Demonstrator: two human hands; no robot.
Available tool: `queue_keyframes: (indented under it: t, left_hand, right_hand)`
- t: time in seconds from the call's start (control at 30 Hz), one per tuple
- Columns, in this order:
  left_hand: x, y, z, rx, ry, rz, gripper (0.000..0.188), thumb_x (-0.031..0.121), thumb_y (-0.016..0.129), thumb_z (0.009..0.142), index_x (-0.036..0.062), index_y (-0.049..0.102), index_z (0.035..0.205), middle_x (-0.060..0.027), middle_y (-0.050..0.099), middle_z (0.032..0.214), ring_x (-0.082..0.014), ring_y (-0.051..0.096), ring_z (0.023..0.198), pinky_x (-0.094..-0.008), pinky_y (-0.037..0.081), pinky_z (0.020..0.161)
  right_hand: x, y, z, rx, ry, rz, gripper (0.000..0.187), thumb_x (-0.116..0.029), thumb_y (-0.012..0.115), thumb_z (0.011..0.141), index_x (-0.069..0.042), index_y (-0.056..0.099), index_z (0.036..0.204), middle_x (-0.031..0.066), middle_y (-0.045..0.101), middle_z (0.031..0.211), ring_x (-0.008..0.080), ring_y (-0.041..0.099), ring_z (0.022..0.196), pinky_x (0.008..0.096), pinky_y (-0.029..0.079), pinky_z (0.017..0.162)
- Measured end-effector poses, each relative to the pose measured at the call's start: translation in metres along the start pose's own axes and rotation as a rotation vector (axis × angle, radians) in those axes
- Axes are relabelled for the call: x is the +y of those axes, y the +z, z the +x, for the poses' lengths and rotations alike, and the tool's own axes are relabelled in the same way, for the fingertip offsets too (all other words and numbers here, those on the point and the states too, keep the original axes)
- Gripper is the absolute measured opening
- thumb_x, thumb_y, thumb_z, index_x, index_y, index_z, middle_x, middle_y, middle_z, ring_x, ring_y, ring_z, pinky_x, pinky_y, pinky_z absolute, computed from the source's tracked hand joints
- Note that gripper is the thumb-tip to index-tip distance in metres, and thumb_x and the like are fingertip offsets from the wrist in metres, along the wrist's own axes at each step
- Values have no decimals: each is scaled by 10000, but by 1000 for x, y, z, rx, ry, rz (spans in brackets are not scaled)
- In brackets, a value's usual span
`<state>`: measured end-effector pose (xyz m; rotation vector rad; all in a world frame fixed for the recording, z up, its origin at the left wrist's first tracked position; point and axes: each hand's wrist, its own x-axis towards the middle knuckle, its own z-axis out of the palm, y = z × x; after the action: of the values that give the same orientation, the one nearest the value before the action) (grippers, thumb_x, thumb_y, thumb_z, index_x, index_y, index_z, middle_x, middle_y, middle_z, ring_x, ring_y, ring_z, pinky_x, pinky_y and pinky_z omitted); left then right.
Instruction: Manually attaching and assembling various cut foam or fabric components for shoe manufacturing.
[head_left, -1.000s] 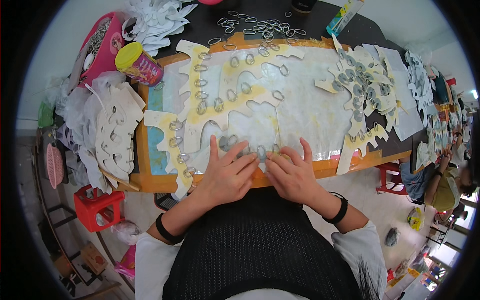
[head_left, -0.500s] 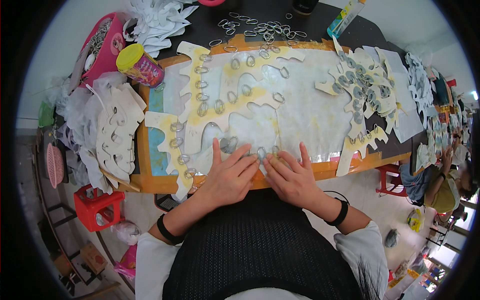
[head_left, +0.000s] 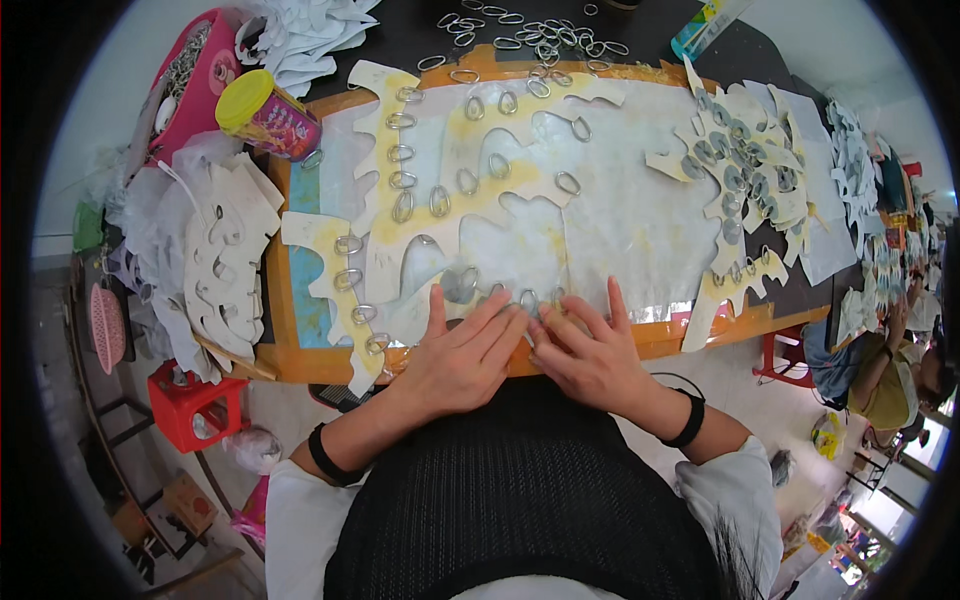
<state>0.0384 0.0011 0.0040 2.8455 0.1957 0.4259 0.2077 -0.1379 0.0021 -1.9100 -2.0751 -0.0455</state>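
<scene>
At the table's front edge, my left hand (head_left: 465, 352) lies with fingers stretched out and the little finger spread apart. Its fingertips press on a cream scalloped cut-out piece (head_left: 408, 322) with yellowish glue stains. Just to the right, my right hand (head_left: 592, 358) bends its fingertips down on the same piece, its little finger raised and apart. Both thumbs are mostly hidden. Between the fingertips stands an oval metal ring (head_left: 528, 299). A grey disc (head_left: 460, 284) lies beyond my left fingers. More scalloped pieces (head_left: 388, 262) with metal rings along their edges lie to the left.
Loose metal rings (head_left: 545, 48) lie at the back. A stack of scalloped pieces with grey discs (head_left: 735, 160) is at right. A yellow-lidded tub (head_left: 270, 115) and a pink basket (head_left: 215, 70) stand left. A red stool (head_left: 195, 408) is below; another person (head_left: 885, 375) sits far right.
The view has shifted slightly, so the table's things sit a little differently. Both hands stay at the same piece, with only small movements of the fingertips.
</scene>
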Motion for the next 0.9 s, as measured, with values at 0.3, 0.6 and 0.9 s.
queue_keyframes:
  t: [0.3,0.6,0.9]
  left_hand:
    - [-4,10,-1,28,80,137,419,199,655,764,71,642,1162,-70,597,1146,-229,506,1228,-708,-14,1053]
    - [-4,15,-9,234,-33,209,476,256,685,742,187,641,1210,-108,506,1206,-292,441,1205,-669,-14,1073]
    - [14,-15,-5,3,-617,-1199,259,270,614,903,11,620,926,-64,597,685,-92,555,523,-198,401,434]
  right_hand:
    - [18,-15,15,217,473,797,360,-80,675,782,-97,626,1137,66,594,1046,267,553,1017,457,388,980]
    - [21,-7,53,66,316,546,146,-71,689,784,-51,583,881,76,602,840,231,571,720,330,466,700]
    - [10,-19,54,130,583,1414,122,-20,661,862,-23,557,927,-22,600,816,30,546,738,189,442,639]
